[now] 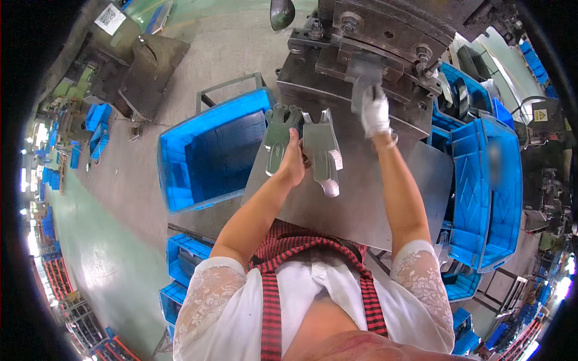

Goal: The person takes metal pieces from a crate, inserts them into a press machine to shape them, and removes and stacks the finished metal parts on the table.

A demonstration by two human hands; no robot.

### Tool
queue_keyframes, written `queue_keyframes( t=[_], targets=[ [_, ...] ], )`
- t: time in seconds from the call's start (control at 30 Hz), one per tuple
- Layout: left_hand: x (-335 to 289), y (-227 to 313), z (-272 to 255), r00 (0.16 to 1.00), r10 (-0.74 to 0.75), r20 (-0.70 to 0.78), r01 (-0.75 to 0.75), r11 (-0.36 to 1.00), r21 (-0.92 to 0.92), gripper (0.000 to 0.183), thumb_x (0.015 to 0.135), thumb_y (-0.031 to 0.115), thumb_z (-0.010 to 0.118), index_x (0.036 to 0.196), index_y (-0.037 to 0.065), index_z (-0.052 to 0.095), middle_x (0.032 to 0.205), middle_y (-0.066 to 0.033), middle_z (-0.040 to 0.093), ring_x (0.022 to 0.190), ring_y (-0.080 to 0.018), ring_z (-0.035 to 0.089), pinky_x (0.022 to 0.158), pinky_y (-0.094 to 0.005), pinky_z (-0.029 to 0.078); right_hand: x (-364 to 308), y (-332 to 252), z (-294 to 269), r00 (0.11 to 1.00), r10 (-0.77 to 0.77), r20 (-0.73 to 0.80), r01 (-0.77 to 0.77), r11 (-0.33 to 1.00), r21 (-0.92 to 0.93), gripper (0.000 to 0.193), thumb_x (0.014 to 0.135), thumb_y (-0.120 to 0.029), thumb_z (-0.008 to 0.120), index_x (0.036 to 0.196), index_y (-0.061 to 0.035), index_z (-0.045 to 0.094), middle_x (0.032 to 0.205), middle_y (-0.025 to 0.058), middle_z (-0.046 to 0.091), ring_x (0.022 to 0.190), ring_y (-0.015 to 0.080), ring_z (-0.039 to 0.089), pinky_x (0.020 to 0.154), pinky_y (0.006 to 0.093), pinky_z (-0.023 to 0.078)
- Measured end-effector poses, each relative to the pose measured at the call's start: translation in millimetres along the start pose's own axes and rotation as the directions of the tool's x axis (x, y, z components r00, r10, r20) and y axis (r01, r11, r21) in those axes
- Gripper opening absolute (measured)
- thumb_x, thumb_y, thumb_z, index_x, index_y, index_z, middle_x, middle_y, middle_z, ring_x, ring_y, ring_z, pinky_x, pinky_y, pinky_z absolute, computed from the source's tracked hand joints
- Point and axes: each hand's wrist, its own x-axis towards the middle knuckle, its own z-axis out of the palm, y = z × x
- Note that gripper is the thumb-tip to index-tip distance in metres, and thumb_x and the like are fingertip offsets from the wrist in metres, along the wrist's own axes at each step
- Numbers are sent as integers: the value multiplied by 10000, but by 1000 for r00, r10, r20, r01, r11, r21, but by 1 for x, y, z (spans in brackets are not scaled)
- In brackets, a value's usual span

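Two shiny, forked metal parts lie side by side over the metal work table [355,207]. My bare left hand [293,162] is between the left metal part [277,141] and the right metal part [320,141]. Its upper digit points away from me, and the other fingers curl at the right part's edge, partly hidden. My right hand [376,114], in a white glove, reaches to the front of the dark press die [385,72]. It is closed on a grey metal piece [363,81], smeared by motion, at the die opening.
A large blue bin [174,162] stands left of the table, with a metal frame [232,84] behind it. More blue bins [481,192] are stacked on the right. Smaller blue bins [186,256] sit low at the left. A dark machine [138,72] stands at the far left.
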Motion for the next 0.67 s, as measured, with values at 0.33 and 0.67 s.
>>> queue_keyframes(
  t=[0.33, 0.67],
  targets=[
    [35, -16, 0, 983, 118, -144, -94, 983, 161, 438, 820, 451, 430, 1077, 99, 479, 1013, -45, 518, 896, -188, 498, 740, -308, 400, -110, -66, -56, 896, 321, 305, -129, 848, -514, 347, 799, -337, 468, 995, -53, 500, 829, 199, 575, 771, 353, 554, 693, 407, 441],
    [-21, -24, 66, 983, 181, 12, -181, 979, 88, 552, 820, 363, 464, 1252, 72, 283, 1228, -112, 386, 1105, -313, 398, 909, -417, 350, -135, -22, -39, 819, 487, 305, -542, 831, 129, 637, 722, -375, 575, 1261, -151, 321, 1233, 131, 399, 1147, 240, 373, 965, 281, 258]
  ],
)
